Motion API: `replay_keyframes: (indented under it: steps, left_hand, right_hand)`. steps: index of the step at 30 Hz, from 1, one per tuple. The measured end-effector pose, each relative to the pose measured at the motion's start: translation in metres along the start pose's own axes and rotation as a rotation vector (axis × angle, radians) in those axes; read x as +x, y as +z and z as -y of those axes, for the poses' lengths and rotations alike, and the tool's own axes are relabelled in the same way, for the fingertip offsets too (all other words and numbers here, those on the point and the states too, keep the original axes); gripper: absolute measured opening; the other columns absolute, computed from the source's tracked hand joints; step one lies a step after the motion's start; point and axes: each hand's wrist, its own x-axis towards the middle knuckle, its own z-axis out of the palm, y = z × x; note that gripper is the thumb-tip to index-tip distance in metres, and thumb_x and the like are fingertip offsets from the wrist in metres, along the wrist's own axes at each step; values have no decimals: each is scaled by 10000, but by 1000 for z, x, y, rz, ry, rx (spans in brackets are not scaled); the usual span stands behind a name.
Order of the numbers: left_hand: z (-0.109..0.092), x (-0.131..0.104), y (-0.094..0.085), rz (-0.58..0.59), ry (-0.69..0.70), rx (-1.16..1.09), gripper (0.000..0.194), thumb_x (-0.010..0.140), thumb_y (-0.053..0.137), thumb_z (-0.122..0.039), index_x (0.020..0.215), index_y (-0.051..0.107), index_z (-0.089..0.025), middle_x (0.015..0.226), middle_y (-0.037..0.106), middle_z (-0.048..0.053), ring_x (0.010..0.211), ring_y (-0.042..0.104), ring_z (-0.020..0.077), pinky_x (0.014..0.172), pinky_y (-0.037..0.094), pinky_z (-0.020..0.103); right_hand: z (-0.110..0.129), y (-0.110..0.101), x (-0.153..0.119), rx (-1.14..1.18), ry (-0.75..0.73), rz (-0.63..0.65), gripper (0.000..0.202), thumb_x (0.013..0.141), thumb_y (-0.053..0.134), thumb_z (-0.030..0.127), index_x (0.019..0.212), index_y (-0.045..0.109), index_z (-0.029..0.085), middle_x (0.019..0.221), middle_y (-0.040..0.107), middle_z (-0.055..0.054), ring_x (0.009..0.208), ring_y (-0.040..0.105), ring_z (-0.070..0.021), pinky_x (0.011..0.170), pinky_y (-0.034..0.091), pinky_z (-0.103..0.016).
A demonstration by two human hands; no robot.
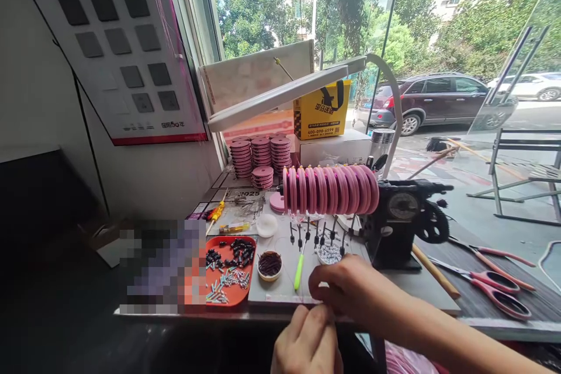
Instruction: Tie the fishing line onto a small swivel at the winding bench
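At the front edge of the table, my left hand (307,340) and my right hand (344,281) come close together, fingers closed. What they pinch, if anything, is too fine to make out; faint thin lines run near them. A row of pink spools (331,190) sits on the shaft of a black hand-cranked winder (397,219), above my right hand. Several small black weights (308,235) hang below the spools. Just beyond my right hand is a dish of small grey pieces (329,253). A tool with a green handle (299,273) lies to the left.
An orange tray (252,292) of small black and metallic parts and a bowl of dark pieces (269,266) stand left. Red-handled scissors (491,287) and pliers (499,257) lie right. Behind are stacked pink spools (260,155), a yellow box (322,110) and a white lamp (280,95).
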Motion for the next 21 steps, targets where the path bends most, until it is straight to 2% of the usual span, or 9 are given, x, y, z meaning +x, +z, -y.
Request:
replay_keyframes:
  steps: [2,4,7,9,11,15,16,18,21]
  left_hand:
    - [2,1,-2,56,-82,-181,237,713,466,55,716,561,-162,688,659,51,586,577,145,512,464,213]
    - [2,0,-3,126,-269,-355,222,717,460,17,644,524,-182,670,630,37,531,552,115,454,411,190]
    - [-2,0,-5,262,-523,-471,179,706,496,-49,591,518,-185,678,624,37,417,417,72,376,282,206]
    - [-5,1,-6,316,-569,-488,161,702,500,-69,593,538,-182,664,621,43,425,396,81,393,262,225]
    - [-7,5,-8,323,-561,-485,162,693,491,-64,605,558,-182,653,623,49,470,431,107,424,274,236]
    - [-9,16,-13,312,-623,-605,159,671,483,-72,581,566,-174,672,625,56,589,516,145,515,330,248]
    - [-9,20,-14,342,-703,-675,138,660,499,-93,567,562,-172,652,612,44,587,512,142,519,328,248]
    - [-8,25,-14,454,-976,-863,84,617,532,-131,546,547,-174,569,561,-4,515,469,113,481,298,236]
    - [-5,31,-11,662,-1379,-1187,23,519,543,-147,515,544,-170,420,462,-64,363,358,66,389,197,222]
  right_hand:
    - [1,-2,-5,0,10,-34,155,791,547,41,739,621,167,568,547,31,513,492,-106,524,369,-173]
    - [3,-4,-15,-1,-33,-146,151,860,459,97,869,596,160,771,604,-49,672,547,-167,636,425,-252]
    - [9,-4,-31,67,-221,-269,191,872,330,79,861,491,181,894,543,-71,773,514,-173,696,441,-278]
    - [13,-2,-38,100,-294,-217,196,779,336,22,777,421,198,805,513,-36,674,486,-147,598,429,-223]
    - [13,3,-41,100,-281,-139,222,667,358,-1,739,377,208,760,498,-21,615,460,-139,545,404,-207]
    - [10,10,-44,204,-325,-212,204,651,368,25,735,364,212,746,468,-7,610,453,-127,540,401,-190]
    - [10,10,-46,206,-336,-242,194,669,365,26,733,375,210,742,466,-4,612,456,-123,538,400,-182]
    - [9,10,-51,105,-362,-267,204,716,366,6,732,415,203,728,481,0,619,463,-121,545,402,-181]
    - [6,12,-63,-180,-440,-204,210,842,409,21,743,485,190,700,519,3,601,466,-128,547,409,-209]
